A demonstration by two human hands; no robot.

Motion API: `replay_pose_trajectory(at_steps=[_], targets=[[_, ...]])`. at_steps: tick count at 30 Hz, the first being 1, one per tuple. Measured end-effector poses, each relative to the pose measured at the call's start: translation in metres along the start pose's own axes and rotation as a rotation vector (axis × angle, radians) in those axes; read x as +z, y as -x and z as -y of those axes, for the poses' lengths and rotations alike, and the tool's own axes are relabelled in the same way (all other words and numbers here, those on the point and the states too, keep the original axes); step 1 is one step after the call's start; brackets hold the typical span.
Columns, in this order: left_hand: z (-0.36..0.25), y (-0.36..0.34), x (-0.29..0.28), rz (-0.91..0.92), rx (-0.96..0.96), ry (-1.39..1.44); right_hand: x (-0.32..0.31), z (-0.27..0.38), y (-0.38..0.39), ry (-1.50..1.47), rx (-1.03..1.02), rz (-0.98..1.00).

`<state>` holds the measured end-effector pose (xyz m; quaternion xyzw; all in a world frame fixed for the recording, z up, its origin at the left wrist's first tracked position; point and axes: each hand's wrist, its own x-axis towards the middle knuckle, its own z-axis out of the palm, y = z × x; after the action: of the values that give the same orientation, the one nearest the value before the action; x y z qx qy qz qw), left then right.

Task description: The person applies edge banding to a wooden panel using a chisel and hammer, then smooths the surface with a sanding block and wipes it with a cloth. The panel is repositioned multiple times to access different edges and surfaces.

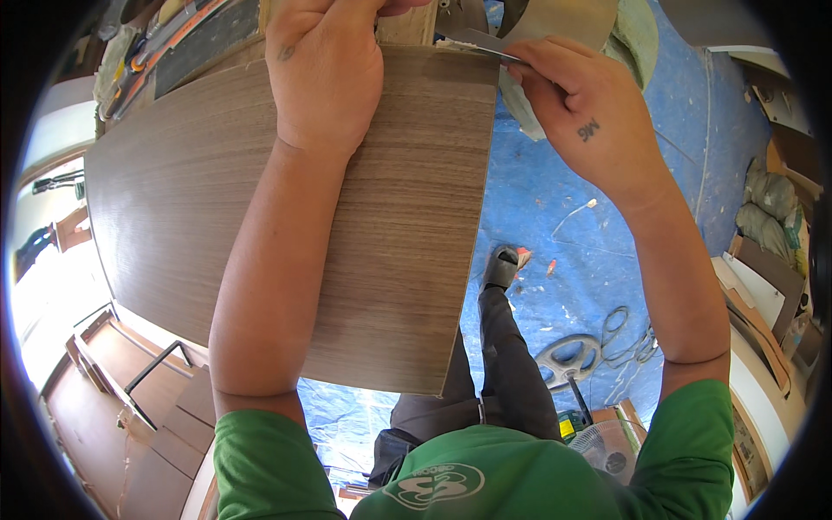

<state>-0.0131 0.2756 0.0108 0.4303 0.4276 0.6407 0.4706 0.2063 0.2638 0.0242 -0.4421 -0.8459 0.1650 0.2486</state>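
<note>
A wood-grain board point(407, 217) lies flat before me, its right edge beside my legs. My left hand point(325, 78) is over the board's far part, wrist just above the surface. Its fingers run past the top of the picture, so their grip is hidden. At the board's far right corner my right hand point(589, 113) is closed, thumb and fingers pinching a thin, flat grey blade point(490, 49). Whitish material shows along the blade's left end, by the board's far edge. The blade's exact kind is not clear.
Blue sheeting point(598, 234) covers the floor, with scraps on it. A grey fan stand base point(568, 355) and a fan grille point(607, 446) are at lower right. Tools point(139, 65) lie at upper left. Panels point(758, 277) and bags point(767, 208) line the right side.
</note>
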Motion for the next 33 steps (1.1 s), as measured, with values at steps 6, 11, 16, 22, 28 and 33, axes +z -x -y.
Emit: replay_pose_trajectory(at_steps=[6, 11, 16, 22, 28, 33], targets=[[-0.004, 0.003, 0.005, 0.035, 0.048, 0.002, 0.001, 0.0, 0.008, 0.046, -0.063, -0.04], [-0.003, 0.004, 0.004, 0.004, 0.044, -0.029, -0.008, 0.011, 0.023, 0.101, -0.131, 0.067], [-0.003, 0.004, 0.008, -0.005, 0.044, -0.037, -0.014, -0.003, 0.004, 0.037, -0.051, -0.04], [-0.008, 0.001, 0.005, -0.013, -0.044, -0.041, -0.005, -0.006, 0.002, -0.001, -0.054, 0.006], [-0.006, 0.0, 0.008, 0.003, -0.019, -0.017, 0.003, -0.002, 0.016, 0.022, -0.079, -0.036], [-0.002, 0.003, 0.007, -0.01, 0.037, -0.039, -0.005, 0.017, 0.031, -0.1, -0.084, 0.059]])
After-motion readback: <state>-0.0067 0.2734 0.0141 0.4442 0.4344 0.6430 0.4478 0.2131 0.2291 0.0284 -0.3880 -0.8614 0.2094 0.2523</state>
